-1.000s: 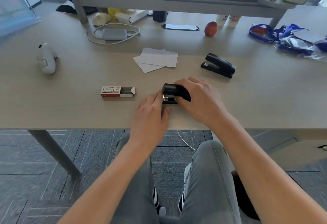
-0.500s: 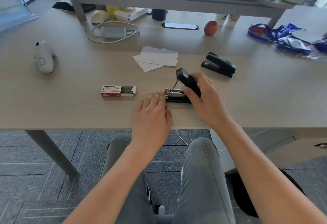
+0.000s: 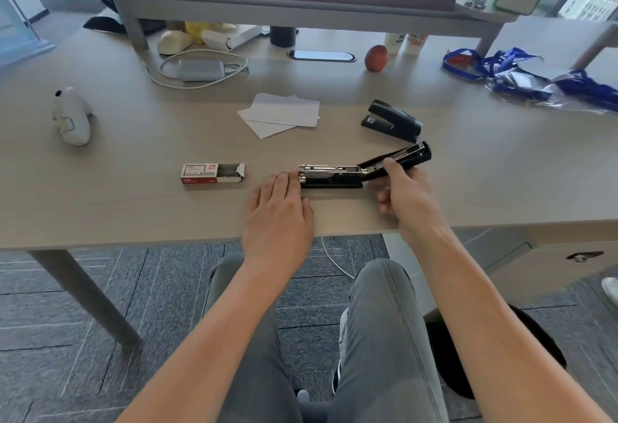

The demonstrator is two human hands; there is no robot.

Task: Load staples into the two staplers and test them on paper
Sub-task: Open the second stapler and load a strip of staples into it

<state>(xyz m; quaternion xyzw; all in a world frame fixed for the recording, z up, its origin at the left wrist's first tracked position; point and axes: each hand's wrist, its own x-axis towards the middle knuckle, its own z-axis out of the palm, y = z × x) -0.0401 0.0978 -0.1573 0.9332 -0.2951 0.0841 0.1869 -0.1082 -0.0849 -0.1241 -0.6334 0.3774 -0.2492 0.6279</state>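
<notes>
A black stapler (image 3: 329, 176) lies on the desk near its front edge, swung fully open, its metal staple channel bare. My right hand (image 3: 406, 200) grips the lid at the right end. My left hand (image 3: 279, 213) lies flat on the desk, fingertips against the stapler's left end. A second black stapler (image 3: 391, 120) sits closed just behind. The red and white staple box (image 3: 213, 173) lies open to the left. Several white paper sheets (image 3: 281, 115) lie farther back.
At the left stands a small white figure (image 3: 72, 116). A grey power adapter with cable (image 3: 200, 69), a phone (image 3: 321, 55) and a red fruit (image 3: 376, 58) lie at the back under a raised shelf. Blue lanyards and plastic bags (image 3: 535, 83) fill the back right.
My right hand has swung the stapler's lid up and over to the right, from closed to fully open. My left hand stayed at the stapler's left end.
</notes>
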